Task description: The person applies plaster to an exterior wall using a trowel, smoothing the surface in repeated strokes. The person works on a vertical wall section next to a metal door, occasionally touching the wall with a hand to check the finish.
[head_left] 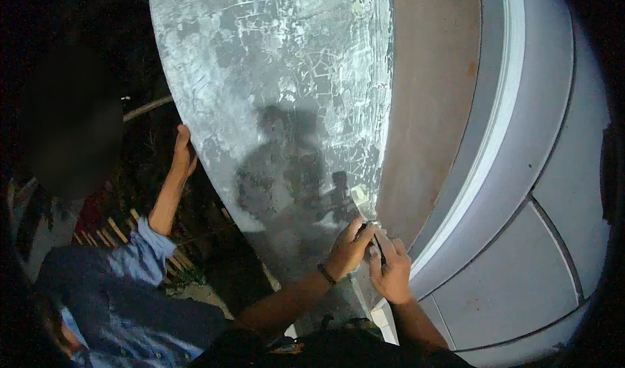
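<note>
My left hand (347, 251), with a dark band on its wrist, is closed around what looks like a putty knife (368, 210). A lump of pale putty (359, 193) sits toward the far end of its blade. Close beside it, my right hand (390, 270) has its fingers wrapped round a dark handle at the blade's near end. Both hands meet there, and whether they hold one tool or two is hard to tell. Under them lies a grey slab surface (293, 62) streaked with white filler along its cracks.
A brown strip (430, 95) and a pale curved ledge (504, 127) run along the right, with grey tiles (508, 283) beyond. At left a co-worker in a dark blue top (130, 309) rests a hand (183, 153) on the slab's edge. Darkness and short stakes (117, 228) lie past it.
</note>
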Demonstrator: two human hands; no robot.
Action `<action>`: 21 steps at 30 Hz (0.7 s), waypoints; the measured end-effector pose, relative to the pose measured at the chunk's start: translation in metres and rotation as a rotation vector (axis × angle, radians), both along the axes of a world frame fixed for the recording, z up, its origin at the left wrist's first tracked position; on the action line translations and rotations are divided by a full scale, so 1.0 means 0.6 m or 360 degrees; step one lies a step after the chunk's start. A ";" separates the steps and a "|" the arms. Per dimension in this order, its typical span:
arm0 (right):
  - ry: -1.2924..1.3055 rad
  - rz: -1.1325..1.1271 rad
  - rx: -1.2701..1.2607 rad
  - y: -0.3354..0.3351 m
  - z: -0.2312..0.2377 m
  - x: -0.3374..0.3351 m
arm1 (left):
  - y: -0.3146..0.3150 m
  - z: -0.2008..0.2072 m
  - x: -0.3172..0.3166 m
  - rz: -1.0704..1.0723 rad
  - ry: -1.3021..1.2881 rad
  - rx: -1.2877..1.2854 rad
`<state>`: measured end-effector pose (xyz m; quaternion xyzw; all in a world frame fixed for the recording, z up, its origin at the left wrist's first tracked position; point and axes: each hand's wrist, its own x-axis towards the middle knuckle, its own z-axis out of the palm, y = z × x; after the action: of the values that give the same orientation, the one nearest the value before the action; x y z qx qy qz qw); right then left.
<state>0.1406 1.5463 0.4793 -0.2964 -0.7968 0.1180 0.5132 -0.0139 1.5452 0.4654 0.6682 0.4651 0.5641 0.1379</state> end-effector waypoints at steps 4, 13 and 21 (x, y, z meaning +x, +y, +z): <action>0.0054 -0.0095 0.0030 0.085 0.040 -0.064 | 0.102 0.052 -0.051 -0.0358 -0.0524 -0.0205; 0.0090 -0.0004 0.0162 0.214 0.089 -0.182 | 0.214 0.125 -0.147 -0.0196 -0.0424 -0.0042; 0.0266 -0.0218 0.0373 0.234 0.092 -0.240 | 0.218 0.152 -0.168 -0.0600 -0.1154 -0.0309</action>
<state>-0.0035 1.6865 0.5345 -0.2772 -0.7376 0.0133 0.6156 -0.1145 1.6758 0.5566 0.4838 0.3071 0.6810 0.4559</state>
